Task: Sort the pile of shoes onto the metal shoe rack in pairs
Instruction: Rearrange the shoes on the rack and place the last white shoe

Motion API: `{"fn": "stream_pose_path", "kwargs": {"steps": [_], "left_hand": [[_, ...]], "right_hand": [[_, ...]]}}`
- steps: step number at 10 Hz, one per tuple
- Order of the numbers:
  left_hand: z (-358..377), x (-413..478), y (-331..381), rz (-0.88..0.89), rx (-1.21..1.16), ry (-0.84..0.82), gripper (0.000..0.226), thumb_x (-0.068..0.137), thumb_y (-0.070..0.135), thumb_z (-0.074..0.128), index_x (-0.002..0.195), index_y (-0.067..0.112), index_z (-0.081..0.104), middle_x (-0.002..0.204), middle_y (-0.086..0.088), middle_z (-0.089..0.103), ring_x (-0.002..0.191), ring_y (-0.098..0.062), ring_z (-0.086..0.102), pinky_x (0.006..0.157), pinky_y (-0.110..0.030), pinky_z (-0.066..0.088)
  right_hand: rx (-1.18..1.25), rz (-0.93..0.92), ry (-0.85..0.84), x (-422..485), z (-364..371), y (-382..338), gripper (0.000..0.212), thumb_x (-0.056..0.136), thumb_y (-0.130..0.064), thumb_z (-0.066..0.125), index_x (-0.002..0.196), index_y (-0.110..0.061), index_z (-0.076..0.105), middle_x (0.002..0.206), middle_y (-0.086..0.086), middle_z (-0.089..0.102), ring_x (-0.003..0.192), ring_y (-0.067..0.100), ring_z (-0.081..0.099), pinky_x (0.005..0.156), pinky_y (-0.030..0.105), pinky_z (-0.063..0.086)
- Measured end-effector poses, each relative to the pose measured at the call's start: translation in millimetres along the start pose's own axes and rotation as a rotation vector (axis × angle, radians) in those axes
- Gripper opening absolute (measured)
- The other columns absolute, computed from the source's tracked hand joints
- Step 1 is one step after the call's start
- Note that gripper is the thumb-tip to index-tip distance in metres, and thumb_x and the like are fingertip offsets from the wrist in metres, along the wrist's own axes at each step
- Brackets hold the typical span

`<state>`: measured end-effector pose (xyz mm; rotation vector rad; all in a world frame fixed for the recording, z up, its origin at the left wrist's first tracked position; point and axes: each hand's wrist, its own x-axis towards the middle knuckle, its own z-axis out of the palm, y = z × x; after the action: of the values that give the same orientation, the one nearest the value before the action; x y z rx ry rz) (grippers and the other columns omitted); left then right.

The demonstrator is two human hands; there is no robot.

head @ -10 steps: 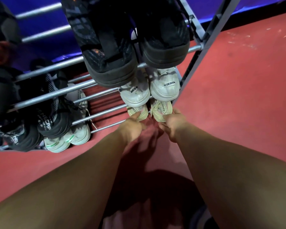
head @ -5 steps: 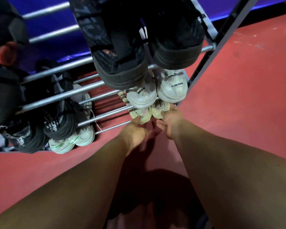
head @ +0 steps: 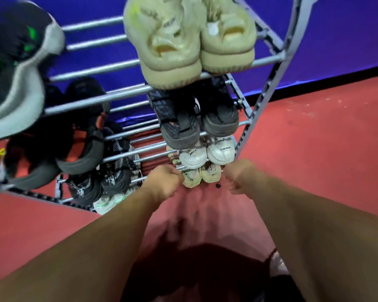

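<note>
Both arms reached down to the bottom tier of the metal shoe rack (head: 92, 106), right-hand end. The cream pair (head: 211, 173) sat there side by side, heels out toward the person. The left hand (head: 164, 182) had its curled fingers up against the heel of the left cream shoe; too blurred to say if it gripped it. The right hand (head: 238, 177) was curled too, just beside the other cream shoe and not touching it; couldn't tell if it held anything. Above that pair, tier by tier: a white pair (head: 220, 150), a black pair (head: 179, 120), then a beige pair (head: 172, 53) on top. On the left side of the rack were black-and-orange shoes (head: 83, 149), black mesh shoes (head: 114, 177) and a white-and-green shoe (head: 106, 203) at the bottom. A grey-soled shoe (head: 20, 83) was blurred at the upper left. Red floor (head: 314, 149), blue wall (head: 347, 40) behind.
</note>
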<state>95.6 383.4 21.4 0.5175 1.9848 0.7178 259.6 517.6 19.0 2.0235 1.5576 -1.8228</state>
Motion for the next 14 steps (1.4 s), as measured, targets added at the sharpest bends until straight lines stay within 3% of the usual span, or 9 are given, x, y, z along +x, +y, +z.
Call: {"fn": "stream_pose_path", "kwargs": {"steps": [2, 4, 5, 7, 9, 10, 11, 12, 14], "left_hand": [[-32.6, -63.4, 41.0, 0.268, 0.001, 0.253, 0.032, 0.085, 0.043, 0.071, 0.072, 0.018, 0.055, 0.057, 0.009, 0.058, 0.050, -0.008, 0.051, 0.054, -0.026, 0.043], [-30.7, -82.3, 63.0, 0.289, -0.122, 0.283, 0.056, 0.070, 0.062, 0.072, 0.112, 0.035, 0.046, 0.086, 0.008, 0.075, 0.079, -0.022, 0.073, 0.081, -0.049, 0.060], [-20.4, -83.1, 65.3, 0.298, -0.241, 0.165, 0.021, 0.089, 0.038, 0.067, 0.104, 0.044, 0.055, 0.100, -0.001, 0.075, 0.079, -0.023, 0.070, 0.079, -0.042, 0.061], [-10.4, -70.6, 76.3, 0.255, -0.439, 0.108, 0.047, 0.094, 0.037, 0.060, 0.140, 0.036, 0.049, 0.119, -0.001, 0.071, 0.092, -0.022, 0.075, 0.074, -0.038, 0.064], [-1.8, -64.6, 86.9, 0.213, -0.461, 0.196, 0.058, 0.099, 0.034, 0.060, 0.151, 0.032, 0.035, 0.110, -0.004, 0.068, 0.085, -0.020, 0.074, 0.076, -0.039, 0.064], [1.0, -66.9, 80.3, 0.221, -0.508, 0.233, 0.052, 0.098, 0.033, 0.059, 0.146, 0.031, 0.037, 0.110, -0.009, 0.068, 0.082, -0.021, 0.075, 0.072, -0.040, 0.064], [7.9, -66.6, 55.4, 0.214, -0.486, 0.336, 0.015, 0.091, 0.026, 0.054, 0.105, 0.022, 0.051, 0.092, -0.009, 0.071, 0.076, -0.029, 0.075, 0.071, -0.055, 0.062], [17.5, -52.5, 32.3, 0.168, -0.314, 0.262, 0.011, 0.082, 0.026, 0.047, 0.083, 0.030, 0.058, 0.079, 0.003, 0.069, 0.071, -0.021, 0.071, 0.074, -0.052, 0.061], [22.3, -32.8, 32.7, 0.142, -0.064, 0.019, 0.054, 0.088, 0.007, 0.058, 0.127, 0.044, 0.055, 0.107, 0.017, 0.064, 0.097, -0.010, 0.060, 0.072, -0.021, 0.046]], "right_hand": [[0.111, -0.401, 0.293, -65.9, -31.3, -30.2, 0.015, 0.074, -0.034, 0.059, 0.076, -0.022, 0.049, 0.070, 0.004, 0.062, 0.065, 0.032, 0.065, 0.065, 0.043, 0.060], [0.076, -0.477, 0.239, -98.4, -16.5, -59.2, 0.085, 0.066, -0.071, 0.065, 0.138, -0.037, 0.033, 0.119, 0.003, 0.067, 0.099, 0.036, 0.072, 0.087, 0.053, 0.060], [0.266, -0.359, 0.156, -100.2, -6.2, -63.3, 0.068, 0.092, -0.052, 0.056, 0.153, -0.031, 0.032, 0.116, 0.005, 0.062, 0.087, 0.032, 0.073, 0.076, 0.050, 0.064], [0.490, -0.290, 0.090, -83.9, -7.1, -73.6, 0.061, 0.103, -0.035, 0.052, 0.159, -0.038, 0.027, 0.126, 0.012, 0.063, 0.078, 0.020, 0.073, 0.059, 0.030, 0.060], [0.531, -0.325, 0.060, -77.8, -12.4, -68.3, 0.055, 0.102, -0.032, 0.053, 0.154, -0.036, 0.037, 0.115, 0.014, 0.066, 0.079, 0.025, 0.075, 0.062, 0.032, 0.063], [0.605, -0.350, 0.175, -74.2, -19.7, -50.3, 0.021, 0.099, -0.026, 0.048, 0.117, -0.021, 0.059, 0.088, 0.013, 0.068, 0.060, 0.028, 0.072, 0.054, 0.035, 0.060], [0.514, -0.241, 0.270, -58.6, -16.3, -23.5, 0.007, 0.088, -0.021, 0.047, 0.084, -0.016, 0.051, 0.071, 0.014, 0.060, 0.048, 0.026, 0.061, 0.051, 0.036, 0.055], [0.239, -0.158, 0.167, -28.1, -5.2, -1.7, 0.010, 0.084, -0.026, 0.051, 0.075, -0.022, 0.048, 0.096, 0.018, 0.066, 0.083, 0.032, 0.067, 0.082, 0.048, 0.060], [0.330, -0.130, 0.009, -11.1, 10.8, -9.8, 0.020, 0.098, -0.013, 0.050, 0.080, -0.021, 0.048, 0.084, 0.001, 0.052, 0.070, 0.017, 0.051, 0.081, 0.039, 0.055]]}}
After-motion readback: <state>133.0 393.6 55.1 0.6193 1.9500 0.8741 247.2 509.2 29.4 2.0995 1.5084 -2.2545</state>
